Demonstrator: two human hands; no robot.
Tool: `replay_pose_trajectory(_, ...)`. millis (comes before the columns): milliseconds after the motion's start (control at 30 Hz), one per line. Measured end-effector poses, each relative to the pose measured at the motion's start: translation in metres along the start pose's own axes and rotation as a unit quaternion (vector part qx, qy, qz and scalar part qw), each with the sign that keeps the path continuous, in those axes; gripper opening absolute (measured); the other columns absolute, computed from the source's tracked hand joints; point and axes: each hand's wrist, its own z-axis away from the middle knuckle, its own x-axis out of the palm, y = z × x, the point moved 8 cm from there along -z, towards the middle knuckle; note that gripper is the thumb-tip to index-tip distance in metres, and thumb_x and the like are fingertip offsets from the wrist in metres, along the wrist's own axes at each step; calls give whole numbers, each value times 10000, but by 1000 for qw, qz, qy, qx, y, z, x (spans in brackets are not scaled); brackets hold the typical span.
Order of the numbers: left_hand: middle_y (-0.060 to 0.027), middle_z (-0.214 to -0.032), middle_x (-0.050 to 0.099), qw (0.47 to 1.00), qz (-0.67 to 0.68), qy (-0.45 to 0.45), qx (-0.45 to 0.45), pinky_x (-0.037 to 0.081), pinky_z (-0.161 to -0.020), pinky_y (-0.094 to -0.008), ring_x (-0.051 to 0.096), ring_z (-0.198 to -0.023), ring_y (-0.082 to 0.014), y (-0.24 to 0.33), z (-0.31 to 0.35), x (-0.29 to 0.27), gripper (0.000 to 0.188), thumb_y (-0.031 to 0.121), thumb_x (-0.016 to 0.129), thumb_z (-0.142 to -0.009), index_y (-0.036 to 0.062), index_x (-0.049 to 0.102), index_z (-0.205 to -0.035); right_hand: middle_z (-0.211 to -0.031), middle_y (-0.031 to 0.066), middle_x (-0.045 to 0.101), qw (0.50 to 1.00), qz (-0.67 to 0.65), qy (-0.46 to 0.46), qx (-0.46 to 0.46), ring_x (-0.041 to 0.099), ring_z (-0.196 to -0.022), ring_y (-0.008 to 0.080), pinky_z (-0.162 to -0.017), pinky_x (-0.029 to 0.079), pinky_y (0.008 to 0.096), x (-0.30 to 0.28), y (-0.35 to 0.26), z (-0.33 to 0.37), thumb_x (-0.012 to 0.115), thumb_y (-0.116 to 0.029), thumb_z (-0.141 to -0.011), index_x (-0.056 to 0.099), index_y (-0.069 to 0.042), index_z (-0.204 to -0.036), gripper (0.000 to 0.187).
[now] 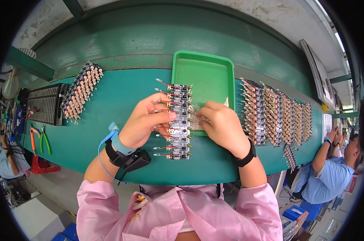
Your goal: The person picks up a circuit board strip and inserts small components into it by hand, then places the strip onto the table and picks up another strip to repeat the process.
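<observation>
My left hand (144, 120) grips a long panel of small black circuit boards (179, 140) by its left edge, thumb on top. Short red wires stick out of the panel on the left, and brass-coloured tips show along its right side. Just right of the panel, my right hand (226, 126) is closed, with thumb and fingers bent together above the near end of a green tray (204, 72). Whatever lies between those fingertips is too small to make out. Thin pale pieces (226, 103) lie heaped in the tray, partly hidden by my right hand and the panel.
Stacked rows of similar panels (272, 114) stand on the right of the green bench (117, 88); another stack (82, 90) is at far left beside a black slotted rack (45, 103). Green-handled pliers (45, 140) lie near the left edge. A co-worker (330, 172) sits at right.
</observation>
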Motion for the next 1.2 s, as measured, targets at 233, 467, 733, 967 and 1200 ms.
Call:
replay_pose_trajectory(233,-43,-795,594,1000,4,-13,5,475,-480,-197,573,-608,-79,0,-1,0,191,84,588,-794,66,469,-943,-723,89,519,999,-37,-16,6,559,-648,243,-587,453,321,-1,0,-2,595,25,-645,584,-22,-745,112)
replay_pose_trajectory(467,-38,-801,590,1000,3,-11,-4,480,-474,-200,568,-605,-78,-4,-2,1,190,84,588,-793,65,473,-944,-702,76,506,992,-124,10,19,543,-614,190,-557,441,283,-8,3,-4,566,80,-632,555,-6,-723,126)
replay_pose_trajectory(733,-30,-782,584,999,-9,-28,-13,486,-469,-199,560,-599,-68,-5,-2,6,191,85,589,-795,62,474,-946,-715,58,524,989,-146,17,22,530,-610,139,-497,396,239,-13,1,-4,566,86,-627,557,-12,-723,137)
replay_pose_trajectory(967,-25,-772,581,999,-5,-32,-16,488,-469,-199,559,-604,-62,-6,-2,6,195,84,590,-793,62,475,-948,-708,35,537,980,-186,71,14,516,-608,111,-481,367,212,-26,-4,-6,575,80,-642,562,-18,-722,127)
replay_pose_trajectory(1200,-23,-788,582,999,2,-32,-13,487,-471,-197,563,-620,-65,-6,-2,8,191,82,590,-793,64,478,-947,-711,38,541,960,-272,66,32,511,-612,102,-509,390,204,-22,-3,-4,578,73,-665,559,-3,-733,104)
